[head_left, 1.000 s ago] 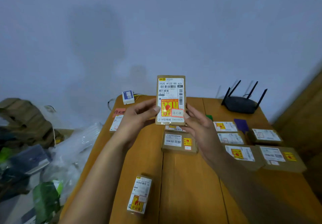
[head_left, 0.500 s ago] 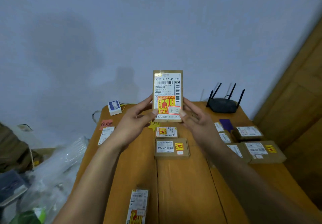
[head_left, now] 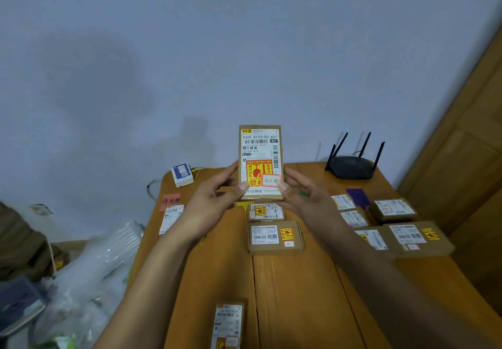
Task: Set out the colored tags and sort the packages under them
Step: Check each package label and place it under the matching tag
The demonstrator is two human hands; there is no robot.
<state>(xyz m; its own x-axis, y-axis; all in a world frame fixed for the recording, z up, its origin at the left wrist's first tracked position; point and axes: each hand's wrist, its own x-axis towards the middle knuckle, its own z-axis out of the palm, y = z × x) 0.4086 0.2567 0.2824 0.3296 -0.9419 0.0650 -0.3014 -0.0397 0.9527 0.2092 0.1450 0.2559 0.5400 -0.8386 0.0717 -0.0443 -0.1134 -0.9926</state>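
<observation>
I hold a flat brown package (head_left: 260, 153) upright above the wooden table (head_left: 298, 294), its label facing me. My left hand (head_left: 214, 202) grips its lower left edge and my right hand (head_left: 301, 199) its lower right edge. A red tag (head_left: 170, 201) lies at the far left with one package (head_left: 171, 217) below it. A yellow tag (head_left: 244, 204) peeks out under my hands, with two packages (head_left: 274, 237) below it. A purple tag (head_left: 358, 197) lies at the right among several packages (head_left: 418, 237). A green tag (head_left: 303, 194) shows just behind my right hand.
A black router (head_left: 351, 168) stands at the table's back right and a small white and blue box (head_left: 182, 174) at the back left. One more package (head_left: 228, 324) lies near the front edge. Clear plastic bags (head_left: 89, 272) pile up on the floor left. A wooden door (head_left: 467, 158) is right.
The camera has tipped and shifted a little; the held package stays upright between both hands, now slightly lower against the wall. Nothing on the table has moved.
</observation>
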